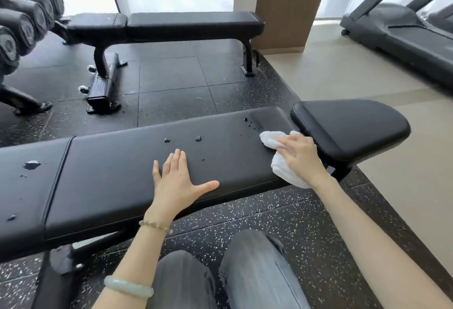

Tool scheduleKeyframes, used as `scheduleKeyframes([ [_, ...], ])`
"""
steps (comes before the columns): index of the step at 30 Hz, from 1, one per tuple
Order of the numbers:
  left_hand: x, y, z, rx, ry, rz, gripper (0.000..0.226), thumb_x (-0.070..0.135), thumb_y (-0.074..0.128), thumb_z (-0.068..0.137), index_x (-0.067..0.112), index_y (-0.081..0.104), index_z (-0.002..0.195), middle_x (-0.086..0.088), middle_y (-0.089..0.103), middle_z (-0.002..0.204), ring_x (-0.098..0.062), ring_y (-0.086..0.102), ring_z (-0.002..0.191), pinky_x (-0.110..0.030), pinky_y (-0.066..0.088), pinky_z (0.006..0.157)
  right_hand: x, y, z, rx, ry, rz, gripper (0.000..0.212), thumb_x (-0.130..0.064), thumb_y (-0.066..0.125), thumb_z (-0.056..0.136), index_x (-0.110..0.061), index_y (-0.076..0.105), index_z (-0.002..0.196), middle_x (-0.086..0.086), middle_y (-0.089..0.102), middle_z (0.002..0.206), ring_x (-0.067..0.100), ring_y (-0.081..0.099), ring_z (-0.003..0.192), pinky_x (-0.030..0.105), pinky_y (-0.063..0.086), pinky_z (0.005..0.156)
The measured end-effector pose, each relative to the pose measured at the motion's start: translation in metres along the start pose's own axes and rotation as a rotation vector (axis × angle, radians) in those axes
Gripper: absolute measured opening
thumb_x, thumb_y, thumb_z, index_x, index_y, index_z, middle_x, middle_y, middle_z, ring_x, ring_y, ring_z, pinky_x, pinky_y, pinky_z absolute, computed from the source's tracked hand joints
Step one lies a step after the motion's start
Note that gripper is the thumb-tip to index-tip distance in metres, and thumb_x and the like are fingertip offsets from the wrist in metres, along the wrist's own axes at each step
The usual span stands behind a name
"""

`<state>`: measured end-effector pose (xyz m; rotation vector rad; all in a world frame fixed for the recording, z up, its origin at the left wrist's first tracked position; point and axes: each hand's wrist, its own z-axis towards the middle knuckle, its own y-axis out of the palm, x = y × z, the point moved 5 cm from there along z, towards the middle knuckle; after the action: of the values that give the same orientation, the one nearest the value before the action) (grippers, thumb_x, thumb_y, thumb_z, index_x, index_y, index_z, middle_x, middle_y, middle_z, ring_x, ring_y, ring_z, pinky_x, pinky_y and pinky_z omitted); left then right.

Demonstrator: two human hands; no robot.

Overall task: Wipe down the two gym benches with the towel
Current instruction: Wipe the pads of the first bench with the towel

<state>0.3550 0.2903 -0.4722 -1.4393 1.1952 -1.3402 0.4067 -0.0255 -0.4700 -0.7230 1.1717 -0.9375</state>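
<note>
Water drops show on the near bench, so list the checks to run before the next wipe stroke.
1. Towel in hand: ok. The right hand grips the white towel on the near bench.
2. Path clear: not ok. The left hand rests flat on the bench, likely in a leftward stroke's way.
3. Centre dry: not ok. Drops sit beyond the left fingertips.
4. Left end dry: not ok. A puddle lies there.
5. Seat pad wiped: cannot tell.
6. Far bench done: cannot tell.
</note>
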Motion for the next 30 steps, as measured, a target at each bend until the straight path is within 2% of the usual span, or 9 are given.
scheduleKeyframes([
  [2,0.000,0.000,-0.001,-0.004,-0.014,-0.019,0.122,0.092,0.028,0.060,0.014,0.002,0.151,0.000,-0.002,0.159,-0.014,-0.007,0.145,-0.044,-0.014,0.115,0.005,-0.001,0.014,0.005,-0.035,0.003,0.032,-0.029,0.049,0.084,-0.026,0.071,0.107,0.011,0.059,0.095,0.036,0.052,0.087,0.042,0.043,0.080],
  [6,0.002,-0.001,0.000,0.026,-0.027,-0.018,0.121,0.092,0.027,0.059,0.016,0.003,0.150,0.002,-0.001,0.159,-0.013,-0.007,0.145,-0.042,-0.016,0.114,0.022,0.004,0.070,-0.100,-0.007,-0.051,0.030,-0.025,0.048,0.094,-0.027,0.066,0.119,0.011,0.055,0.115,0.038,0.043,0.108,0.040,0.033,0.095],
  [11,0.001,0.001,0.002,0.034,-0.063,-0.003,0.123,0.094,0.023,0.055,0.018,0.002,0.150,0.004,-0.001,0.159,-0.012,-0.008,0.144,-0.043,-0.016,0.114,0.025,0.025,0.132,-0.168,-0.057,-0.110,0.069,-0.058,0.019,0.076,-0.032,0.061,0.123,0.011,0.051,0.119,0.039,0.044,0.109,0.041,0.033,0.099],
  [14,0.000,0.001,0.005,0.037,-0.077,-0.010,0.126,0.096,0.019,0.050,0.020,0.001,0.150,0.005,0.000,0.158,-0.010,-0.008,0.144,-0.042,-0.015,0.115,0.033,0.043,0.167,-0.213,-0.047,-0.176,0.042,-0.043,0.032,0.094,-0.031,0.056,0.126,0.015,0.051,0.121,0.040,0.044,0.112,0.045,0.034,0.099],
  [16,-0.003,0.001,0.006,0.052,-0.078,-0.012,0.131,0.098,0.016,0.046,0.020,0.003,0.150,0.005,0.002,0.158,-0.010,-0.007,0.144,-0.043,-0.013,0.115,0.036,0.052,0.177,-0.210,-0.039,-0.177,0.035,-0.033,0.035,0.098,-0.027,0.054,0.127,0.016,0.049,0.122,0.040,0.043,0.113,0.044,0.033,0.098],
  [21,-0.002,0.002,0.007,0.059,-0.084,-0.046,0.140,0.102,0.011,0.037,0.020,0.007,0.150,0.005,0.006,0.158,-0.009,-0.004,0.144,-0.041,-0.013,0.115,0.029,0.038,0.135,-0.124,-0.053,-0.158,0.059,-0.040,0.023,0.084,-0.010,0.062,0.116,0.023,0.051,0.115,0.042,0.049,0.102,0.043,0.034,0.091],
  [24,-0.001,0.001,0.006,0.051,-0.087,-0.052,0.135,0.100,0.022,0.042,0.020,0.009,0.150,0.005,0.007,0.158,-0.009,-0.004,0.144,-0.041,-0.013,0.115,0.028,0.022,0.087,-0.066,-0.110,-0.154,0.065,-0.046,0.020,0.082,-0.010,0.066,0.110,0.022,0.052,0.113,0.043,0.051,0.095,0.046,0.037,0.086],
  [28,-0.001,0.001,0.006,0.063,-0.085,-0.056,0.131,0.097,0.024,0.045,0.020,0.010,0.150,0.005,0.007,0.158,-0.010,-0.002,0.144,-0.041,-0.013,0.115,0.020,-0.001,0.029,0.009,-0.098,-0.138,0.043,-0.034,0.037,0.087,-0.012,0.068,0.108,0.019,0.054,0.116,0.044,0.050,0.093,0.049,0.042,0.078],
  [30,-0.001,0.002,0.006,0.068,-0.085,-0.057,0.132,0.097,0.023,0.043,0.020,0.010,0.150,0.005,0.008,0.158,-0.010,-0.002,0.144,-0.041,-0.013,0.115,0.015,-0.007,0.005,0.077,-0.115,-0.130,0.043,-0.034,0.035,0.087,-0.015,0.067,0.107,0.018,0.057,0.113,0.042,0.052,0.089,0.049,0.043,0.075],
])
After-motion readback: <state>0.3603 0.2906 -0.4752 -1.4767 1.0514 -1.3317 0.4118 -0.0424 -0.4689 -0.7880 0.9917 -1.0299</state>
